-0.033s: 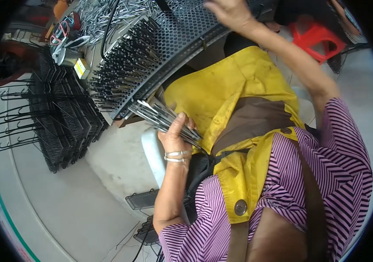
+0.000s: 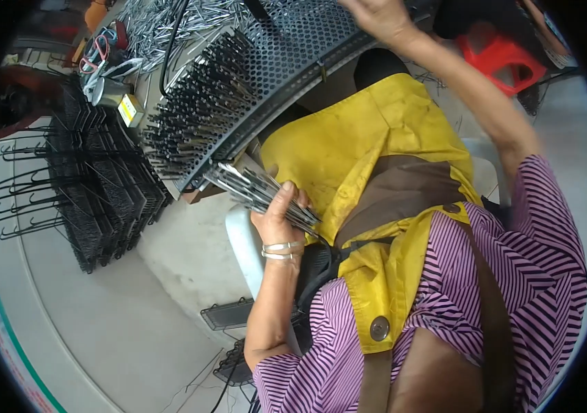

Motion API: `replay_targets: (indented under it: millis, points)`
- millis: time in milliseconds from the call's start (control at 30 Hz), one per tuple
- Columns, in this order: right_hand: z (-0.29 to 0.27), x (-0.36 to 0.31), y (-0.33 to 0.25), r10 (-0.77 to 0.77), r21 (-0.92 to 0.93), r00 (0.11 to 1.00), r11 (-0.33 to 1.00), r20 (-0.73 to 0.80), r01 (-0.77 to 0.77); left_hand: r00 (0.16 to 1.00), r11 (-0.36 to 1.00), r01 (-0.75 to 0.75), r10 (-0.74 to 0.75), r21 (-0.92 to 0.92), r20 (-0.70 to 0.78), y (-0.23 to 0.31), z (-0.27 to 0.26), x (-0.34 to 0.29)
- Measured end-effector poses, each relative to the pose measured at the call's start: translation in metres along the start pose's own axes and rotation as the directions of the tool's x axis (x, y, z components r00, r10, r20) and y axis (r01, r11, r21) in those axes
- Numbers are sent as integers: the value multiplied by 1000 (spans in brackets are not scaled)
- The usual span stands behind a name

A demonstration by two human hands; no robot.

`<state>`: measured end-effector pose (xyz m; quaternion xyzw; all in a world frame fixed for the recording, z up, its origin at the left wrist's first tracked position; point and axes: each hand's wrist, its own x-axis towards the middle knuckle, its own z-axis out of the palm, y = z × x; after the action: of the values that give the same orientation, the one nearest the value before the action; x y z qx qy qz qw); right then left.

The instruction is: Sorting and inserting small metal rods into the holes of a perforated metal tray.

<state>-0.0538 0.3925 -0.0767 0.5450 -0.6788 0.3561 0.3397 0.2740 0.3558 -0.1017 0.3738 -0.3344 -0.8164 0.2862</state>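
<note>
My left hand (image 2: 281, 213), with two bangles at its wrist, is closed around a bundle of thin metal rods (image 2: 244, 187). The bundle's far ends fan out near the corner of a black perforated rack (image 2: 300, 43). Many dark rods (image 2: 200, 103) stand upright in close rows in the rack's holes. My right hand (image 2: 381, 19) is raised over the rack's far right part; the top edge of the picture cuts it off and its fingers are blurred, so I cannot see whether it holds anything.
Loose silver rods (image 2: 159, 27) lie heaped behind the rack. Scissors (image 2: 101, 49), a metal cup (image 2: 106, 91) and a small yellow box (image 2: 129, 109) are at its left. Black wire racks with hooks (image 2: 104, 175) stand far left. A red plastic stool (image 2: 503, 65) is at the right.
My right hand has shifted a little to the right along the rack. My left hand keeps its hold on the rods in nearly the same place.
</note>
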Motion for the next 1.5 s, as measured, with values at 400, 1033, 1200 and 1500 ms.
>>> replay_targets:
  millis: [400,1033,1200,1500]
  points:
    - [-33,-29,161,676,-158,702,736,224,-659,989,997,-75,73,-13,-129,39,17,40]
    - [15,-31,98,780,88,538,541,320,-836,946,969,-223,189,-105,-265,48,-30,60]
    - [37,-49,125,799,108,499,493,336,-863,928,966,-254,230,-46,-293,30,-25,68]
    - [18,-57,102,359,201,904,892,232,-406,911,961,-271,239,-52,-336,1,33,52]
